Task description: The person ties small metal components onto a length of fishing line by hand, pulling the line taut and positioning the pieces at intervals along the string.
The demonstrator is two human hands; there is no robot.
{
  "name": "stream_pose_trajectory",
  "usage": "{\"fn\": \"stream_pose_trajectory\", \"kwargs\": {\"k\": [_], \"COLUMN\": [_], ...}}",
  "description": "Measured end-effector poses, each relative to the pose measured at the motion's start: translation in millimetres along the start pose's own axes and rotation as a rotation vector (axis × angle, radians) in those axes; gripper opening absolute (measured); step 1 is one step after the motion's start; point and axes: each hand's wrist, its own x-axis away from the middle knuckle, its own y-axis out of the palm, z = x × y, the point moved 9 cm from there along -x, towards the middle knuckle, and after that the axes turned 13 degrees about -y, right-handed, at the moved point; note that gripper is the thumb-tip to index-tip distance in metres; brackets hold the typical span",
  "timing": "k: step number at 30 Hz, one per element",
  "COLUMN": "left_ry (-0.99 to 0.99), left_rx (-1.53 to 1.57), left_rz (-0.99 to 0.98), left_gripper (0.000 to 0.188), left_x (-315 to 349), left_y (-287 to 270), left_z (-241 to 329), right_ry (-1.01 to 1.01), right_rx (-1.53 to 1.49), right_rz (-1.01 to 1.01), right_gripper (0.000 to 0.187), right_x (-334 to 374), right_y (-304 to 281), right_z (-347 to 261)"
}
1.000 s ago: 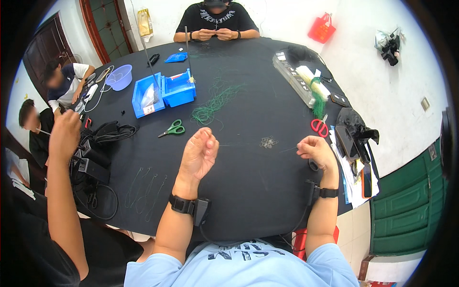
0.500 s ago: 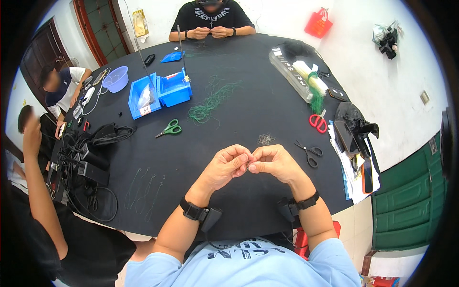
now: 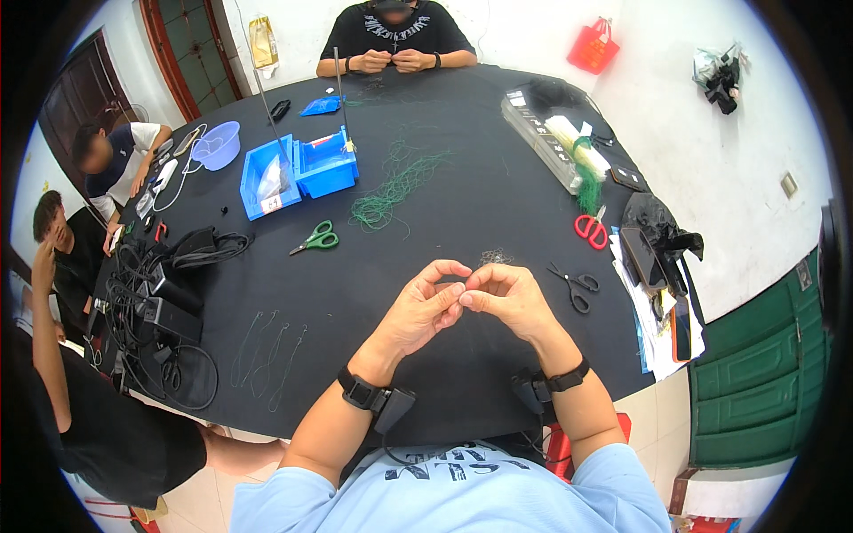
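Observation:
Above the near middle of the black table, my left hand [image 3: 425, 306] and my right hand [image 3: 503, 300] meet fingertip to fingertip. Both are closed in a pinch, and whatever lies between the fingers is too small to make out. Just beyond my right hand is a small pile of thin, greyish wire-like pieces [image 3: 496, 257], partly hidden by the fingers. Several short lengths of dark green thread [image 3: 267, 360] are laid out left of my left forearm. Farther off spreads a loose tangle of green thread [image 3: 391, 195].
Green-handled scissors [image 3: 317, 237] lie left of my hands; black scissors [image 3: 577, 286] and red-handled scissors [image 3: 591, 227] lie right. Blue bins [image 3: 267, 182] with upright rods stand farther back. Black cables [image 3: 147, 311] crowd the left edge. Another person [image 3: 395, 40] sits opposite; others are at left.
My hands stay pinched together and have shifted only slightly, covering more of the wire-like pile. At the lower left, a person in black has moved farther left, with the raised arm.

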Motion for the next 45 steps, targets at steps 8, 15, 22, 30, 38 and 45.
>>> {"fn": "stream_pose_trajectory", "kwargs": {"k": [8, 15, 22, 30, 38, 45], "left_ry": [-0.021, -0.071, -0.082, -0.002, 0.146, 0.548], "left_rx": [0.010, -0.074, -0.341, -0.646, -0.810, -1.209], "left_rz": [0.051, 0.130, 0.244, 0.397, 0.638, 0.980], "left_gripper": [0.024, 0.018, 0.020, 0.017, 0.016, 0.005], "left_x": [-4, -3, 7, 32, 72, 188], "left_y": [-8, -10, -17, -4, 6, 6], "left_z": [-5, -4, 6, 15, 28, 112], "right_ry": [-0.035, -0.041, -0.121, -0.252, -0.439, -0.380], "right_rx": [0.015, 0.087, 0.119, 0.288, 0.665, 0.692], "right_rz": [0.003, 0.047, 0.032, -0.119, -0.247, -0.222], "right_gripper": [0.012, 0.007, 0.008, 0.011, 0.013, 0.013], "right_x": [-1, -1, 0, 3, 2, 4], "right_y": [0, -12, -11, 3, 39, 27], "right_z": [-4, -5, -11, -22, -36, -30]}}
